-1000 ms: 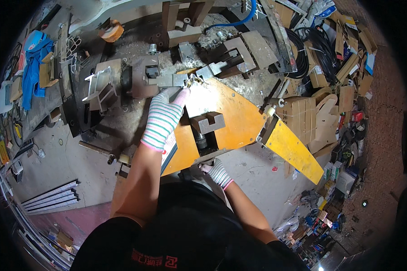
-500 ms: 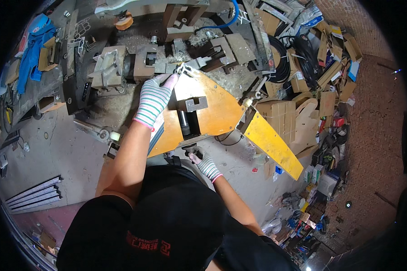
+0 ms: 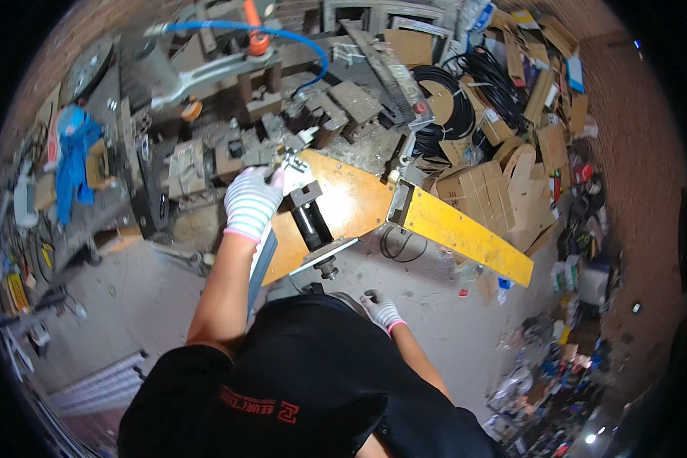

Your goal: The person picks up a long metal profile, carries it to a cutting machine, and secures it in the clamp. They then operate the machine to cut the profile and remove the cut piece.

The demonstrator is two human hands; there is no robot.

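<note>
My left hand point(image 3: 250, 202), in a striped glove, closes around the upper part of a pale metal profile point(image 3: 262, 263). The profile's lower length shows beside my forearm, and a bright, finned end point(image 3: 293, 162) shows past my fingertips. Beside it, a steel jaw block point(image 3: 306, 194) sits on an orange board point(image 3: 359, 200), over a slot with a dark screw shaft point(image 3: 308, 226). The shaft's round end knob point(image 3: 326, 267) sticks out toward me, untouched. My right hand point(image 3: 382, 310), gloved with dark fingertips, hangs right of my waist, fingers slightly apart, nothing visible in it.
A yellow plate point(image 3: 469, 238) slopes out to the right of the board. Behind stand steel blocks point(image 3: 187, 169) and a blue hose point(image 3: 282, 33). Cardboard boxes point(image 3: 477, 200) and coiled black cable point(image 3: 454, 99) lie at the right. A blue cloth point(image 3: 76, 168) hangs far left.
My right hand has let go of the knob at the screw's end and moved right, away from it. My left hand stays on the profile. The view has shifted, showing more of the bench's back.
</note>
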